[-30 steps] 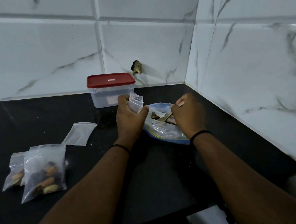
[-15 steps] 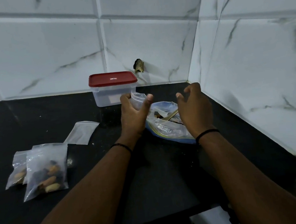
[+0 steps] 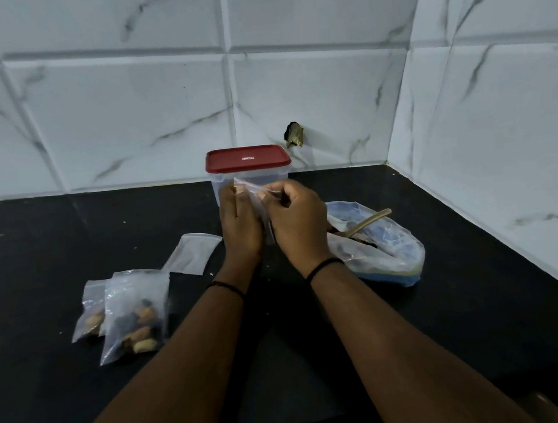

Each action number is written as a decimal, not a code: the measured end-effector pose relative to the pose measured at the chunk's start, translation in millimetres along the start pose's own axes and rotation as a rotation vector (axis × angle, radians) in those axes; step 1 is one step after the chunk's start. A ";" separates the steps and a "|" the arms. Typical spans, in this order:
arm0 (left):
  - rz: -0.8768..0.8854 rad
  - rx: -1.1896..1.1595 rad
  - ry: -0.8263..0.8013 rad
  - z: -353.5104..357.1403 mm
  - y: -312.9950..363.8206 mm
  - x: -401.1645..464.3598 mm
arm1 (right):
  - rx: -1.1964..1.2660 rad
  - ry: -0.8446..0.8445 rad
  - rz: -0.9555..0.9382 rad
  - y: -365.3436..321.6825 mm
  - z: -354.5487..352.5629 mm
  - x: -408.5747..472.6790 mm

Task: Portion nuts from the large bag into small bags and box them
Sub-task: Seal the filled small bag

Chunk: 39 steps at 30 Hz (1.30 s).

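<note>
Both hands meet in front of the box and pinch the top edge of one small clear bag (image 3: 251, 193). My left hand (image 3: 239, 225) grips its left side, my right hand (image 3: 298, 224) its right side; its contents are hidden behind my fingers. The large bag (image 3: 383, 252) of nuts lies open on the black counter to the right, with a spoon (image 3: 368, 224) sticking out of it. Two filled small bags (image 3: 133, 312) lie at the left. An empty small bag (image 3: 194, 258) lies flat beside them. The clear box with a red lid (image 3: 247, 159) stands shut behind my hands.
The black counter (image 3: 67, 240) meets white marble-look tiled walls at the back and on the right, forming a corner. A small dark broken spot (image 3: 294, 134) marks the back wall just right of the box.
My right hand left the large bag and the spoon, moved left and joined my left hand on the small bag. The small bag is now held up between both hands.
</note>
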<state>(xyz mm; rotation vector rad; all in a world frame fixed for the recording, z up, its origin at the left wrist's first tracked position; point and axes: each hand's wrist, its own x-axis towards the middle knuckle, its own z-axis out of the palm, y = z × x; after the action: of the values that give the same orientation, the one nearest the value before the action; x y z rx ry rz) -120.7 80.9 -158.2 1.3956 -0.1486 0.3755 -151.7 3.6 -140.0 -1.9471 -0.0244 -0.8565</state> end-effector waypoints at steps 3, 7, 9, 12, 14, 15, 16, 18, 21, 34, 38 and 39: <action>0.064 0.034 0.006 -24.0 1.5 4.2 | 0.153 -0.014 0.088 2.0 19.6 6.6; 0.066 0.139 -0.015 -51.3 1.5 11.0 | 0.234 -0.074 0.136 14.0 35.6 4.6; 0.066 0.151 -0.029 -57.4 -1.1 12.0 | 0.230 -0.091 0.131 19.5 35.5 4.4; 0.064 0.125 -0.067 -57.9 -0.6 12.6 | 0.249 -0.125 0.133 25.9 27.1 4.1; 0.062 0.084 -0.095 -56.7 1.6 10.5 | 0.239 -0.145 0.119 28.1 21.4 4.1; 0.066 0.064 -0.107 -56.3 3.3 9.1 | 0.222 -0.153 0.106 27.9 18.8 4.6; 0.070 0.046 -0.117 -57.3 4.1 8.6 | 0.205 -0.162 0.089 26.7 17.6 5.1; 0.075 0.018 -0.123 -60.7 5.0 8.7 | 0.170 -0.186 0.058 23.3 16.6 5.1; 0.071 0.010 -0.136 -66.5 4.7 9.6 | 0.158 -0.236 0.052 17.0 16.0 0.7; -0.116 -0.146 -0.103 -75.5 10.7 8.0 | 0.152 -0.192 0.120 18.7 6.6 3.1; -0.118 -0.110 -0.169 -78.2 7.8 11.3 | 0.260 -0.169 0.161 17.3 2.6 3.8; -0.127 -0.112 -0.196 -78.3 7.8 11.3 | 0.320 -0.166 0.185 15.6 2.4 3.3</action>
<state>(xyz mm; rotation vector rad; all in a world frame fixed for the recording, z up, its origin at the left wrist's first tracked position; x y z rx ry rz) -122.1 160.3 -161.1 1.3219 -0.2366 0.1231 -142.3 -3.9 -150.9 -1.6838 -0.0735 -0.5313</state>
